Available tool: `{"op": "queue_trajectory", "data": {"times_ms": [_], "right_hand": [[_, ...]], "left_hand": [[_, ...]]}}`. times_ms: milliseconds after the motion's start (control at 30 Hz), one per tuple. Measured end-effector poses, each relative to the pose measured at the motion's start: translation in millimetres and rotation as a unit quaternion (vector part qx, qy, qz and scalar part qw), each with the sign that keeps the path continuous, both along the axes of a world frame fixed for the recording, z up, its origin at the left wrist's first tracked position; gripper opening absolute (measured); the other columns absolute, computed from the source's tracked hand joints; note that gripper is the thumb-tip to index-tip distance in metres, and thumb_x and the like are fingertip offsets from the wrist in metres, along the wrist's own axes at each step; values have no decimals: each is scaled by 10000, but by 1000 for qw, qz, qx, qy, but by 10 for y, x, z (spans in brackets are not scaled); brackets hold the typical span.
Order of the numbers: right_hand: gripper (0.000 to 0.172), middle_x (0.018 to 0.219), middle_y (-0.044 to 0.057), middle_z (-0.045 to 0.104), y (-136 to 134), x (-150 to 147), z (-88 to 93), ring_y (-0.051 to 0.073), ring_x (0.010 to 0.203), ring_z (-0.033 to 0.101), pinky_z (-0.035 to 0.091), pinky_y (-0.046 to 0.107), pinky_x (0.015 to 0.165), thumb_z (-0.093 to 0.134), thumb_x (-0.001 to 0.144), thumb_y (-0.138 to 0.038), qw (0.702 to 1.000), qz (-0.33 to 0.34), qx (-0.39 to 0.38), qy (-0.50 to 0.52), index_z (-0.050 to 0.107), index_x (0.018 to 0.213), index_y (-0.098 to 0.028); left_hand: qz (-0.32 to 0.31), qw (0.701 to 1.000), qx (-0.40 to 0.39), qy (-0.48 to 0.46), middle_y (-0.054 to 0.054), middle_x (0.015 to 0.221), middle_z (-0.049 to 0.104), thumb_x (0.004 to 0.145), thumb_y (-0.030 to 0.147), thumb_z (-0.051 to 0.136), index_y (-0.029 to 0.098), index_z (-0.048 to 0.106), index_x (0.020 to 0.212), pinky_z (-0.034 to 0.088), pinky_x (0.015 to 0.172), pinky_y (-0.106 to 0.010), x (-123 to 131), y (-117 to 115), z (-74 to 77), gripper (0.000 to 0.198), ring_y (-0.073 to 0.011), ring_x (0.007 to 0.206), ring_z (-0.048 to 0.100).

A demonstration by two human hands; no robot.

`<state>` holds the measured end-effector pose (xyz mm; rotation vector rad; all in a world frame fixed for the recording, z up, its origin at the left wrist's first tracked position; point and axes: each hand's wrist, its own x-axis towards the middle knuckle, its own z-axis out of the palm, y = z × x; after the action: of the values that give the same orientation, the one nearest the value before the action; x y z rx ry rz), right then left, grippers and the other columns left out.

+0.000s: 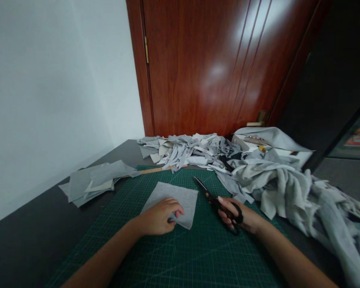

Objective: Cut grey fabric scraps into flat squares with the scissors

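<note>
A square of light grey fabric lies on a green gridded cutting mat. My left hand rests over its lower left part with curled fingers, pinching the near edge. A small dark spot shows by those fingertips; I cannot make out what it is. In my right hand is a pair of scissors with black handles. Their blades look closed and point away to the upper left, just right of the fabric and apart from it.
Stacked grey fabric pieces lie at the left. Across the back is a heap of fabric scraps, with a wooden ruler-like strip before it. A larger pile of grey cloth and a white box stand right. Behind are a wall and door.
</note>
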<state>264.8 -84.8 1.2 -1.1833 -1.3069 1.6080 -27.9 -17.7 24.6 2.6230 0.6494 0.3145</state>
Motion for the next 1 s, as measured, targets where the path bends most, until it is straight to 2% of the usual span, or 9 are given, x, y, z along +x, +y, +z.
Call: {"op": "queue_trajectory", "data": {"times_ms": [100, 200, 300, 367, 433, 533, 700, 800, 1000], "right_hand": [[569, 521, -80, 423, -18, 4, -3, 49, 390, 358, 283, 172, 373, 543, 770, -747, 1000, -11, 0, 10, 458, 711, -188], [564, 518, -79, 427, -13, 8, -21, 53, 390, 380, 290, 171, 375, 529, 784, -741, 1000, -12, 1, 13, 473, 724, -183], [555, 525, -79, 429, -7, 8, -32, 53, 388, 392, 299, 168, 368, 536, 789, -730, 1000, -14, -1, 18, 471, 723, -183], [538, 540, -78, 435, -12, 4, -28, 50, 395, 391, 303, 160, 363, 560, 788, -712, 1000, -17, -2, 27, 471, 735, -184], [525, 555, -77, 442, -25, -2, -18, 50, 404, 389, 305, 152, 359, 579, 784, -700, 999, -16, -8, 33, 477, 760, -185], [528, 563, -75, 446, -46, -12, -2, 51, 412, 388, 312, 150, 355, 588, 774, -703, 999, -9, -16, 33, 480, 768, -186], [543, 542, -82, 435, -70, -31, 26, 49, 402, 376, 327, 155, 357, 588, 762, -715, 1000, -3, -16, 23, 487, 756, -182], [551, 535, -79, 437, -84, -47, 40, 47, 398, 380, 321, 153, 356, 585, 762, -718, 1000, 3, -9, 10, 489, 736, -176], [541, 533, -84, 437, -76, -69, 23, 49, 389, 381, 316, 156, 354, 586, 763, -717, 1000, 5, 6, -3, 466, 742, -189]], "left_hand": [[-9, 1000, 12, 16, 7, 888, 622, 634, -35, 496, 238, 649, 908, 413, 867, -292, 16, 8, 38, 416, -181, 916, 566], [25, 997, 60, 31, -6, 851, 626, 701, -36, 483, 235, 684, 786, 402, 871, -314, -40, 98, 53, 347, -183, 902, 563], [136, 976, 157, 69, -40, 818, 632, 718, -36, 480, 200, 646, 615, 376, 900, -392, -189, 255, 58, 307, -228, 913, 547], [221, 950, 207, 72, -63, 868, 645, 687, -64, 457, 189, 651, 655, 361, 928, -440, -297, 346, 62, 320, -261, 970, 537], [262, 939, 219, 50, -67, 951, 650, 640, -97, 424, 185, 664, 781, 366, 945, -441, -364, 392, 62, 397, -263, 1025, 533], [219, 959, 180, 9, -43, 1008, 641, 659, -88, 416, 197, 644, 900, 387, 963, -394, -337, 353, 42, 437, -222, 1042, 544], [131, 985, 112, 2, -38, 1026, 611, 793, 126, 601, 202, 601, 919, 438, 911, -352, -112, 159, -52, 148, -209, 1002, 549], [140, 982, 127, 17, -47, 990, 593, 838, 128, 571, 189, 576, 862, 440, 904, -355, 17, 84, -115, 66, -213, 997, 540], [223, 957, 180, 49, -93, 982, 570, 916, 110, 428, 164, 567, 899, 447, 887, -392, 274, 28, -194, 151, -248, 982, 536]]}}
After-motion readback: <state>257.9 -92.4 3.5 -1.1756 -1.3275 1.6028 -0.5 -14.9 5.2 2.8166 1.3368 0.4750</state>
